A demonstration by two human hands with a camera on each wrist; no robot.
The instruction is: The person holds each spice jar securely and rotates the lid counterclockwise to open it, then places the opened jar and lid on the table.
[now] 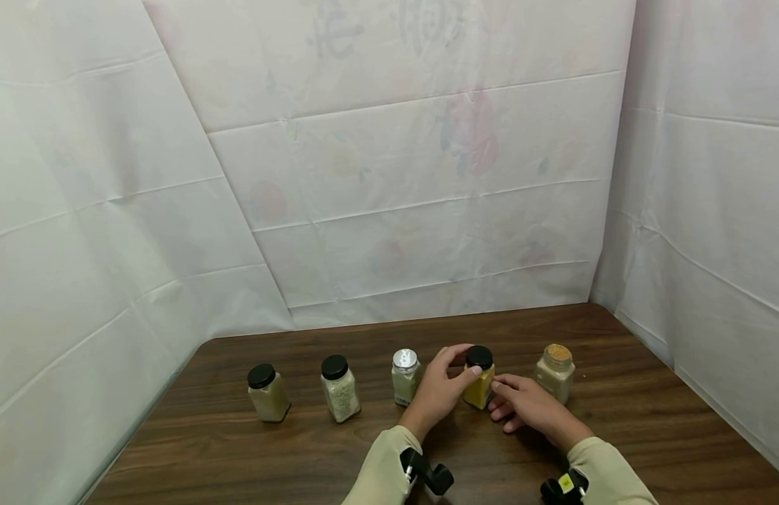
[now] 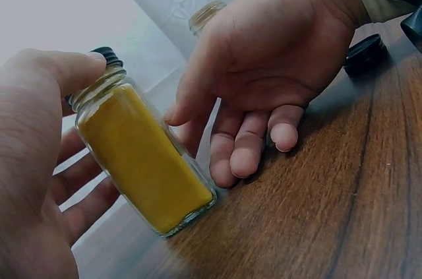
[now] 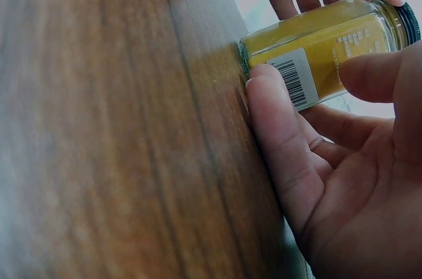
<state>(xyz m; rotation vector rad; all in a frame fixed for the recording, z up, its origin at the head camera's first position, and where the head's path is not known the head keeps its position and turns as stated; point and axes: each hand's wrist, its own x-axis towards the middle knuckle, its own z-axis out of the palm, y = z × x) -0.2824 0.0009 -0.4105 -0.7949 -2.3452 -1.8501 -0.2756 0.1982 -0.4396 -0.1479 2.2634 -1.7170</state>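
A square glass spice jar [image 1: 479,394] of yellow powder, with a black lid [image 1: 479,356], stands on the table between the hands. My left hand [image 1: 436,389] holds it from the left, thumb at the lid and fingers reaching behind, as the left wrist view shows. On the other side, my right hand [image 1: 531,407] has its thumb and fingertips at the jar's side, fingers loosely bent. A barcode label [image 3: 297,80] faces the right wrist camera. Just beyond the right hand stands a lidless jar [image 1: 556,375] of pale powder, partly hidden by that hand.
Left of the hands stand a jar with a silver top [image 1: 405,379], a black-lidded jar of pale green flakes [image 1: 341,393] and a black-lidded jar of brownish powder [image 1: 269,398]. A loose black lid [image 2: 366,55] lies near the right wrist. White cloth [image 1: 396,175] surrounds the wooden table [image 1: 288,463].
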